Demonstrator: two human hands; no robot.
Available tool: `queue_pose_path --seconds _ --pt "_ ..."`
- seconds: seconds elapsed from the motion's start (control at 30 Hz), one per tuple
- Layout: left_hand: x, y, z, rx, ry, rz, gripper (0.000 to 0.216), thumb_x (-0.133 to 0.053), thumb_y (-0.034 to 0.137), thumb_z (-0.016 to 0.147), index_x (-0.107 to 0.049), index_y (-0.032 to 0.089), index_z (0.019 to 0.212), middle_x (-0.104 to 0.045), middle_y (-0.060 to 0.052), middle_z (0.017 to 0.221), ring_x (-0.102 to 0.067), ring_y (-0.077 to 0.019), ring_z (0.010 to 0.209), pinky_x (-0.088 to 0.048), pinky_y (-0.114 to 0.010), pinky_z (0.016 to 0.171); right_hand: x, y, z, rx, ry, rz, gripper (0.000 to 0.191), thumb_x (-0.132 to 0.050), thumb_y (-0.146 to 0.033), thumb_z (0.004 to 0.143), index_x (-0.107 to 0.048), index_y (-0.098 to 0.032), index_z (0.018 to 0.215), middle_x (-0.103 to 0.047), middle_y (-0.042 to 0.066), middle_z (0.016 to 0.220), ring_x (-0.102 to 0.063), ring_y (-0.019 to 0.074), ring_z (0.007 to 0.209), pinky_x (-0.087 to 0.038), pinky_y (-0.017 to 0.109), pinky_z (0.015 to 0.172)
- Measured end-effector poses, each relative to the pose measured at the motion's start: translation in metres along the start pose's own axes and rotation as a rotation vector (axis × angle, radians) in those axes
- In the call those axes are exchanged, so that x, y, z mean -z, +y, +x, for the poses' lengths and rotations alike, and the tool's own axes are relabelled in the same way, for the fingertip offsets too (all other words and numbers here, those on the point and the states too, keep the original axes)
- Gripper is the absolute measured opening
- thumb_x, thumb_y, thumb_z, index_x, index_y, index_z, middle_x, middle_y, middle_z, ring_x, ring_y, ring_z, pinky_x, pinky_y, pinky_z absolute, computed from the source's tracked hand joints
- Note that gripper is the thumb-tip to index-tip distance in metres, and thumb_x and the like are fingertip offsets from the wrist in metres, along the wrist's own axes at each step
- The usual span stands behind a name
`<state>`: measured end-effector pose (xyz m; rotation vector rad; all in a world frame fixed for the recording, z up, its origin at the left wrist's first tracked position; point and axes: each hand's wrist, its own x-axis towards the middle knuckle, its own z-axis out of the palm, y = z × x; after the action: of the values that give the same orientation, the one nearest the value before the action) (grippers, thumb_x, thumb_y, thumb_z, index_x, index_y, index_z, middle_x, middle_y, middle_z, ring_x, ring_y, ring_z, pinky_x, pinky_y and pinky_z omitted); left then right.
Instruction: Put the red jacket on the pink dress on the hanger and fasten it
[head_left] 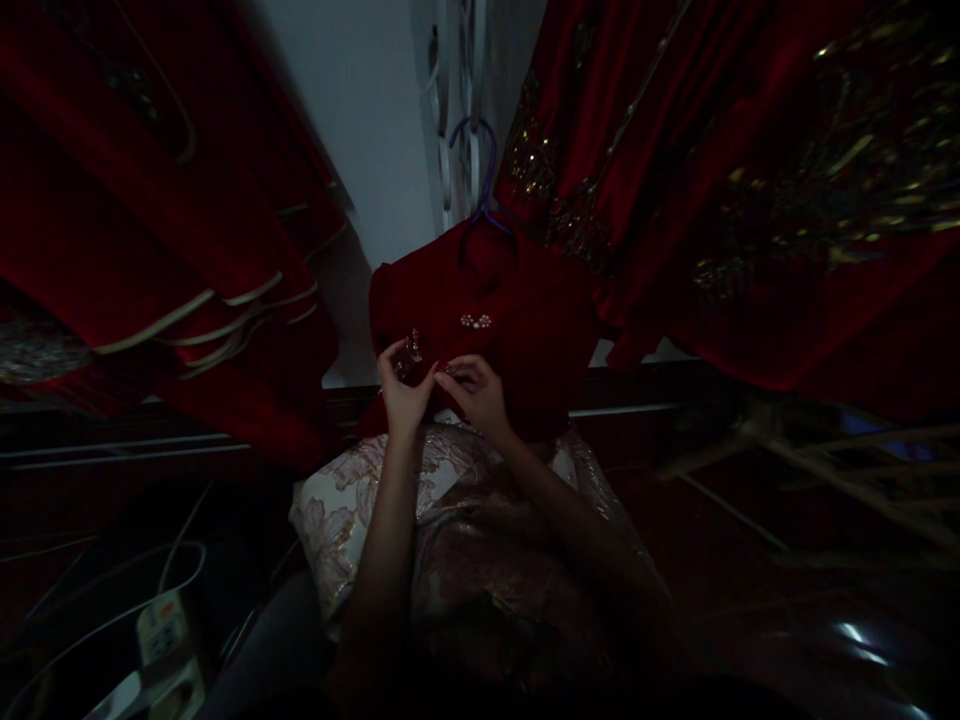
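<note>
A red garment [532,330] hangs on a purple hanger [487,180] in front of me, with a small pearl-like ornament [475,322] below its neck. Its lower part reaches my lap. My left hand [405,398] is closed on the garment, its fingers behind a cluster of shiny beads [412,345]. Against the left thumb, my right hand [480,398] makes a pinch at the red cloth. Whatever is between those fingertips is too small and dark to name. Under both forearms lies a pale cloth with a floral pattern [337,510].
Red gowns with pale piping [187,310] hang at the left, and gold-sequined red gowns [750,220] at the right. Behind is a pale wall [360,100]. A power strip [169,640] with cables sits at lower left. A slatted wooden frame [810,450] stands at right.
</note>
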<state>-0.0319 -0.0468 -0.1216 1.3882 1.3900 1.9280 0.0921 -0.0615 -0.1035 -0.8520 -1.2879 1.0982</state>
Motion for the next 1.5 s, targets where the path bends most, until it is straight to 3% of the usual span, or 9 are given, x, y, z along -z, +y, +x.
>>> queue_pose_path --seconds 0.07,0.23,0.4,0.7,1.0,1.23,1.37,1.43,1.5 --pt "-0.002 -0.008 0.005 0.018 -0.022 -0.021 0.062 -0.074 0.035 0.066 -0.046 0.021 0.119 -0.056 -0.01 0.12 -0.058 -0.0177 0.108 -0.048 -0.031 0.093 -0.004 0.0 0.011 -0.012 -0.004 0.005 0.035 -0.073 -0.044 0.067 -0.055 -0.021 0.087 -0.066 0.001 0.087 -0.065 0.0136 0.08 -0.056 0.027 0.074" --pt "-0.01 -0.026 0.017 0.178 0.038 -0.15 0.046 -0.069 0.041 0.07 -0.052 0.019 0.106 -0.062 -0.007 0.098 -0.062 -0.013 0.09 -0.05 -0.027 0.083 -0.012 0.009 0.037 -0.036 0.047 0.04 0.037 -0.078 -0.039 0.06 -0.056 -0.02 0.084 -0.066 0.002 0.087 -0.064 0.0127 0.078 -0.054 0.028 0.078" --pt "-0.011 -0.032 0.024 0.291 0.02 -0.233 0.034 -0.062 0.043 0.076 -0.058 0.018 0.098 -0.066 -0.007 0.102 -0.064 -0.0118 0.088 -0.051 -0.024 0.079 -0.012 0.022 0.052 -0.034 0.1 -0.028 0.034 -0.076 -0.034 0.063 -0.058 -0.019 0.088 -0.066 0.003 0.088 -0.062 0.0116 0.077 -0.054 0.027 0.077" --pt "-0.004 -0.03 0.025 0.252 0.035 -0.254 0.027 -0.059 0.035 0.078 -0.067 0.014 0.094 -0.07 -0.009 0.103 -0.067 -0.0155 0.092 -0.051 -0.032 0.09 -0.019 0.03 0.056 0.144 0.051 -0.154 0.02 -0.066 -0.028 0.076 -0.057 -0.019 0.092 -0.065 0.002 0.088 -0.063 0.011 0.079 -0.054 0.025 0.073" --pt "-0.007 -0.015 0.02 0.073 0.021 -0.117 0.023 -0.069 0.028 0.074 -0.067 0.013 0.091 -0.072 -0.008 0.09 -0.069 -0.0152 0.083 -0.054 -0.029 0.081 -0.022 0.026 0.055 0.209 0.089 -0.262 0.014 -0.062 -0.027 0.08 -0.057 -0.02 0.091 -0.065 0.001 0.086 -0.063 0.0104 0.077 -0.055 0.022 0.069" --pt "0.007 -0.014 0.033 0.012 -0.109 0.063 0.021 -0.067 0.03 0.075 -0.069 0.015 0.089 -0.072 -0.006 0.087 -0.068 -0.0149 0.079 -0.054 -0.028 0.077 -0.021 0.025 0.058 0.233 0.084 -0.321 0.012 -0.059 -0.027 0.083 -0.058 -0.021 0.093 -0.065 0.001 0.088 -0.063 0.0109 0.078 -0.055 0.023 0.069" --pt "0.012 -0.017 0.045 0.024 -0.224 0.048 0.018 -0.065 0.03 0.075 -0.068 0.015 0.084 -0.072 -0.005 0.085 -0.067 -0.0155 0.079 -0.053 -0.029 0.079 -0.016 0.024 0.064 0.196 0.061 -0.296 0.012 -0.06 -0.027 0.082 -0.059 -0.02 0.092 -0.067 0.001 0.086 -0.065 0.0114 0.076 -0.055 0.023 0.065" --pt "0.012 -0.022 0.037 0.043 -0.217 0.033 0.02 -0.061 0.032 0.079 -0.066 0.016 0.09 -0.071 -0.006 0.091 -0.066 -0.0161 0.085 -0.052 -0.03 0.083 -0.01 0.023 0.062 0.166 0.013 -0.277 0.012 -0.058 -0.026 0.083 -0.061 -0.02 0.092 -0.069 0.002 0.088 -0.066 0.0118 0.079 -0.056 0.024 0.07" --pt "0.01 -0.027 0.014 0.042 -0.113 0.076 0.024 -0.056 0.032 0.083 -0.064 0.017 0.101 -0.068 -0.007 0.102 -0.064 -0.0167 0.093 -0.049 -0.032 0.089 -0.001 0.023 0.051 0.146 -0.02 -0.279 0.014 -0.054 -0.026 0.086 -0.063 -0.02 0.095 -0.071 0.003 0.094 -0.067 0.0126 0.084 -0.055 0.026 0.075"
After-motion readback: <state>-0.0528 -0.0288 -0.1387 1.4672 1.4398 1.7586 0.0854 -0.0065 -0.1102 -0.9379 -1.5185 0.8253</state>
